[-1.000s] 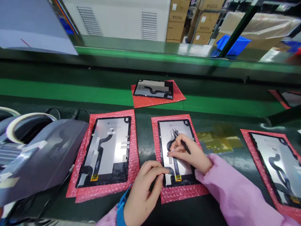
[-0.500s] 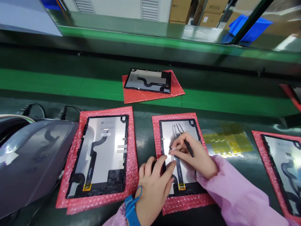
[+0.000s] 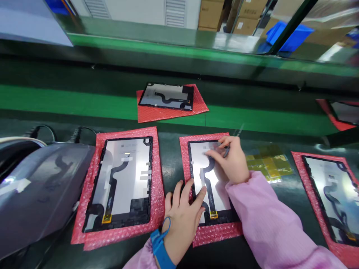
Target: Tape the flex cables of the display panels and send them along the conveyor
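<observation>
A display panel (image 3: 198,157), its silver back facing up, lies on a red bubble-wrap bag in front of me. My left hand (image 3: 183,215), wearing a blue wrist strap (image 3: 162,248), rests with fingers spread over the panel's lower left edge. My right hand (image 3: 231,158) is above the panel's upper right, closed around tweezers (image 3: 227,151). The tweezer tips stick out past the fingers, up and to the right, blurred. The thumb reaches the upper end of a black flex cable (image 3: 207,181), which runs down to a gold connector (image 3: 213,215).
Another panel (image 3: 134,175) lies on bubble wrap at left, a third (image 3: 328,186) at right. One more panel (image 3: 174,91) sits on a red bag (image 3: 200,104) behind. Yellow film sheets (image 3: 270,166) lie right of my hand. A grey machine (image 3: 42,194) stands far left.
My right hand has moved up the panel toward its top edge, turning the tweezers up and to the right. My left hand stays on the panel's edge. The view has shifted slightly.
</observation>
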Demonstrator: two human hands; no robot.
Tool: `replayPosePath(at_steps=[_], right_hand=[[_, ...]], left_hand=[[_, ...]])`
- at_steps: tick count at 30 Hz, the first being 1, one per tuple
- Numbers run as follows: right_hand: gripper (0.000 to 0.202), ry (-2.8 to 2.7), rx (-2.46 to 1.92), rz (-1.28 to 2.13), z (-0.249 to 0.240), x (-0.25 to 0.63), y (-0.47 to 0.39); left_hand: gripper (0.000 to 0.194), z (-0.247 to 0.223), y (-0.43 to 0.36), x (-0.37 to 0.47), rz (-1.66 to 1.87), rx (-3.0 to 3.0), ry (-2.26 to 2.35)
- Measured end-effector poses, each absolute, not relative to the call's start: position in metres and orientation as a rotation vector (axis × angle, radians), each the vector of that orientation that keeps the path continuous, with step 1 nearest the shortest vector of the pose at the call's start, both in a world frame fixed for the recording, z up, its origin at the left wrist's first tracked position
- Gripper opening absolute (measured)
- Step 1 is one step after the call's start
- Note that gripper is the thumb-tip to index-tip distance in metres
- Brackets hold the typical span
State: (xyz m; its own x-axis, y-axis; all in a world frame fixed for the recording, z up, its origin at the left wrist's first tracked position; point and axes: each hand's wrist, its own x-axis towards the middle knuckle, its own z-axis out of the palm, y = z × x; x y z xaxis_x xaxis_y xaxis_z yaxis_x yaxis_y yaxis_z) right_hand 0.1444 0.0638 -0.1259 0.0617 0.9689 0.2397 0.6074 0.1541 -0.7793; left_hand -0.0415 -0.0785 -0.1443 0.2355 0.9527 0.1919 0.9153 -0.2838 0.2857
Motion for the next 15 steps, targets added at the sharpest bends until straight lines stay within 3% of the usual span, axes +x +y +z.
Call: replayPosePath(at_steps=[3, 7, 11, 15], right_hand=[[0.04, -1.603, -1.914, 0.355, -0.112, 0.169, 0.067], [0.042, -1.622, -2.22, 0.501, -0.114, 0.177, 0.056], [0.044, -1.487, -1.942, 0.738, -0.115, 0.167, 0.051], [0.044, -1.442, -1.549, 0.734, -0.087, 0.17, 0.064]], left_hand=[[0.041, -0.147, -0.079, -0.044, 0.491, 2.365, 1.834], [0.042, -0.151, -0.078, -0.047, 0.4, 2.414, 1.805], [0.046, -0.154, -0.079, -0.048, 0.375, 2.433, 1.809], [0.057, -0.155, -0.078, -0.05, 0.444, 2.504, 1.799]])
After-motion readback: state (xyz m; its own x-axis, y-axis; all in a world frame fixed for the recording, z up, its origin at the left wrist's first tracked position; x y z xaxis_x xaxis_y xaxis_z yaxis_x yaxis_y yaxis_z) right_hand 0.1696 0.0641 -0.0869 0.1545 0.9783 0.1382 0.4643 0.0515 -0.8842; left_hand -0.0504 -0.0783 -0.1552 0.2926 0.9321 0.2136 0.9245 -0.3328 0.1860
